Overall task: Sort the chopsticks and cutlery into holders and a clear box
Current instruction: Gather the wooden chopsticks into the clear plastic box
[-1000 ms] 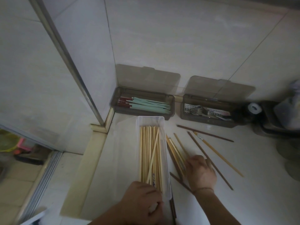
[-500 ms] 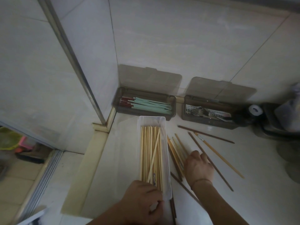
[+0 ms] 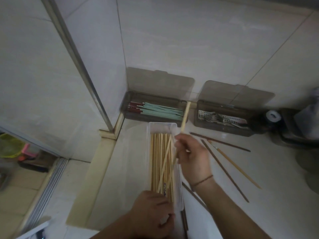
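Two hands at the clear box, right one lifting pale chopsticks.
Left hand (image 3: 153,213) grip curled on near end of clear box (image 3: 162,125). Right hand (image 3: 193,157) grip pinches pale chopsticks (image 3: 184,116), count unclear, tilted over box. Three loose chopsticks (image 3: 224,171) on bench (image 3: 259,195) right. Far: two lidded holders – teal chopsticks (image 3: 162,110) left, cutlery (image 3: 217,117) right.
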Demonstrator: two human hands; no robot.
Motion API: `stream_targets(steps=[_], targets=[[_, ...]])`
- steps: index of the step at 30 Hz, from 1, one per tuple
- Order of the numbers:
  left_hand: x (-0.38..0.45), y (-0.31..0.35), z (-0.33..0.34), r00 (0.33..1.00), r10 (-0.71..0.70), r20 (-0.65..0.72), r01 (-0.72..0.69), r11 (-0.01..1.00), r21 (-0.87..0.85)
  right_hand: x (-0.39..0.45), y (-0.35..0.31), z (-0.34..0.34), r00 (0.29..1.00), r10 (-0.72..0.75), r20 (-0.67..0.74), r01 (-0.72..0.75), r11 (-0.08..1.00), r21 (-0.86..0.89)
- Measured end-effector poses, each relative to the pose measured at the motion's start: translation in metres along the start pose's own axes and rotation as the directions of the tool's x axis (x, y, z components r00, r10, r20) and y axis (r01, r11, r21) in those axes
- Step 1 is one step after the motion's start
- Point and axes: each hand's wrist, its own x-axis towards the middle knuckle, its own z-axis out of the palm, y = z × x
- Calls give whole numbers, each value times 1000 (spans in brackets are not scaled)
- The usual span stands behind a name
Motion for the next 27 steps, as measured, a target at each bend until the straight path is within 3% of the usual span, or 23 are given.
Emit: stream_targets(steps=[3, 6, 8, 14, 15, 17, 19, 21, 22, 24, 25, 27], targets=[[-1, 0, 1, 999, 25, -42, -25, 1000, -7, -4, -1, 28, 951, 7, 308, 53, 981, -185], [-4, -1, 5, 998, 12, -55, -12, 1000, -7, -9, 4, 53, 770, 173, 614, 122, 905, -408], [-6, -2, 6, 1000, -9, -30, 9, 1000, -6, -9, 8, 65, 715, 237, 657, 139, 873, -467], [-3, -1, 4, 1000, -15, 4, 15, 1000, -9, -3, 22, 72, 672, 293, 680, 166, 835, -524], [-2, -1, 4, 1000, -11, -3, 11, 1000, -10, -3, 20, 69, 685, 269, 677, 171, 844, -508], [-2, -1, 3, 1000, -6, -17, 6, 1000, -7, -6, 15, 58, 788, 136, 600, 172, 888, -427], [-2, -3, 4, 1000, 9, -17, -9, 1000, 10, -9, 15, 41, 930, -64, 362, 193, 922, -334], [-4, -5, 4, 1000, 16, -6, -16, 1000, 23, -8, 23, 22, 985, -171, 34, 172, 924, -342], [-4, -6, 4, 1000, 15, -3, -15, 999, 31, -6, 30, 11, 992, -105, -63, 76, 930, -360], [-3, -4, 4, 1000, 18, -5, -18, 999, 37, -4, 53, -10, 975, 192, -108, -221, 864, -452], [-2, -4, 4, 1000, 20, -13, -20, 999, 34, -6, 70, -19, 933, 353, -73, -333, 767, -548], [-2, -4, 4, 1000, 14, -21, -13, 999, 29, -16, 94, -31, 814, 580, 16, -418, 607, -676]])
